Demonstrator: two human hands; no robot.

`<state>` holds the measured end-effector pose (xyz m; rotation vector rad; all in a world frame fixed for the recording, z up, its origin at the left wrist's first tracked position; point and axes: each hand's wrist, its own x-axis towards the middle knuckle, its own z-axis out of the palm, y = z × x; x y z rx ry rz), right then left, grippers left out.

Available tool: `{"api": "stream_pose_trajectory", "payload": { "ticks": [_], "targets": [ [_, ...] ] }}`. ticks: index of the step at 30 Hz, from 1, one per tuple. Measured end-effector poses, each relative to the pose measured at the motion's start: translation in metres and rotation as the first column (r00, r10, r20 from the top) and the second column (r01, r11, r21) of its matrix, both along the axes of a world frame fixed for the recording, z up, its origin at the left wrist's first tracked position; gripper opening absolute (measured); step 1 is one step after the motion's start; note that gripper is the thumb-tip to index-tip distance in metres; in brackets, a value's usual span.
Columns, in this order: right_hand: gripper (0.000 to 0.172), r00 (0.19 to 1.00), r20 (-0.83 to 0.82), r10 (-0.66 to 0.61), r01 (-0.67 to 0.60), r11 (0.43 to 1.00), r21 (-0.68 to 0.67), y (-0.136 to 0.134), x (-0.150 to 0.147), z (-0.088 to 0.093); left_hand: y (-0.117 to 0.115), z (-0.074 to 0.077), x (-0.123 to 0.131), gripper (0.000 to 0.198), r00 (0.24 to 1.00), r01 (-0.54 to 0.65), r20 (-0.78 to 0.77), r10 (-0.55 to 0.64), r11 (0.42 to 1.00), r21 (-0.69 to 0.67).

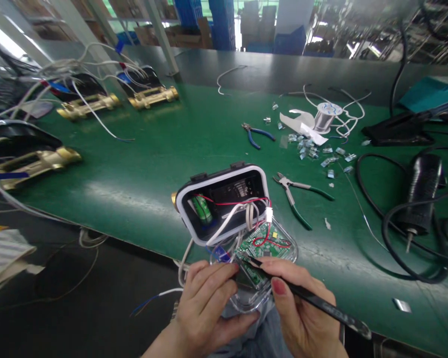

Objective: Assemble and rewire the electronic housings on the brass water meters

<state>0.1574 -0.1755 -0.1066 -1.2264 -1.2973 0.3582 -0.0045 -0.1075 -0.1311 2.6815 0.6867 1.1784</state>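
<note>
My right hand [302,303] grips a pair of black tweezers [321,302], their tips down on the green circuit board [271,243]. The board sits in a clear plastic cover [246,303] over my lap. Around the cover's near left edge my left hand [212,303] is closed, its fingertips beside the board. Just behind, a black meter housing [220,201] with a pale grey seal stands open and tilted. Inside it lies a green battery [201,209]. Red and black wires run to a white connector [269,215] at the board; grey cables [227,221] also cross the housing's rim.
Green-handled cutters [296,196] and blue-handled cutters [257,134] lie beyond the housing. A solder spool [325,119] stands among loose small clips [308,147]. At right are an electric screwdriver [420,194] and looping black cord. Brass meter bodies [153,97] with cables occupy the left.
</note>
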Motion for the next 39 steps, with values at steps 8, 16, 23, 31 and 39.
{"api": "stream_pose_trajectory", "payload": {
  "ticks": [8,16,23,31,39],
  "targets": [
    [0.024,0.999,0.036,0.026,-0.025,1.0,-0.001,0.0,0.0,-0.005,-0.002,-0.004,-0.001,0.021,0.999,0.022,0.028,-0.021,0.999,-0.04],
    [0.024,0.999,0.041,0.001,-0.001,1.0,0.008,-0.003,-0.004,-0.008,-0.003,-0.004,-0.001,0.017,0.999,0.029,0.037,-0.027,0.998,-0.05],
    [0.021,0.998,0.066,-0.023,0.021,0.999,0.033,0.003,-0.005,-0.003,-0.004,-0.008,-0.003,0.022,0.999,0.027,0.038,-0.025,0.998,-0.05],
    [0.02,0.994,0.102,-0.041,0.037,0.999,0.04,0.003,-0.007,-0.003,-0.004,-0.006,-0.001,0.022,0.999,0.027,0.048,-0.025,0.999,-0.042],
    [0.025,0.982,0.188,-0.006,-0.002,0.999,0.04,0.0,0.0,-0.012,-0.006,-0.006,0.001,0.017,0.996,0.05,0.08,-0.044,0.995,-0.086]
  ]
}}
